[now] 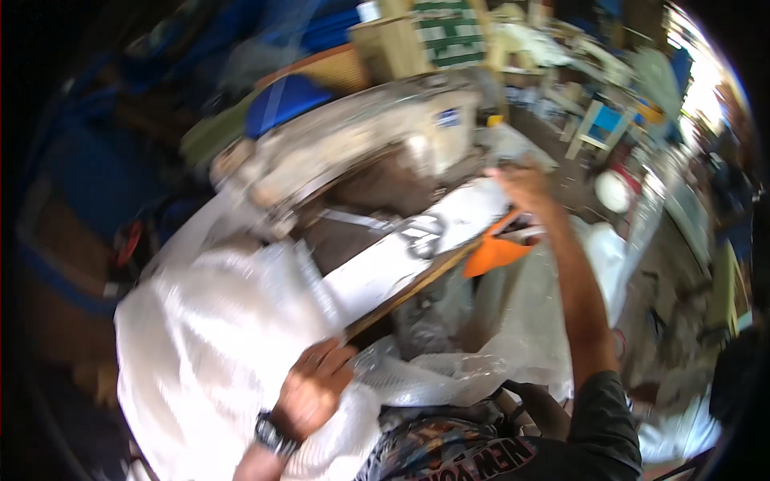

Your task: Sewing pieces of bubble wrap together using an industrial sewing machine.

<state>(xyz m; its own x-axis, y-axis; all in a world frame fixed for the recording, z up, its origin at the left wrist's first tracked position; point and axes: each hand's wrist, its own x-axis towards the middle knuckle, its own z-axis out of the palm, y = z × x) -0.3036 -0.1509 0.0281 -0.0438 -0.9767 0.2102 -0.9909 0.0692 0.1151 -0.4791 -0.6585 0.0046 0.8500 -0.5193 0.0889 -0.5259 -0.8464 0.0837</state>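
Note:
My left hand, a dark watch on its wrist, has its fingers curled on a large sheet of clear bubble wrap at the near edge of a white work surface. My right arm stretches far forward. At its end my right hand is over the far right end of that surface, its fingers smeared by motion. Between the hands lies a pair of scissors with dark handles. Behind stands a worn beige sewing machine. Below my right hand hangs a piece of orange cloth.
More clear plastic hangs along the front edge, against my body. A blue rounded object and a wooden box are behind the machine. A small stool with a blue panel and a white round container stand on the cluttered floor at right.

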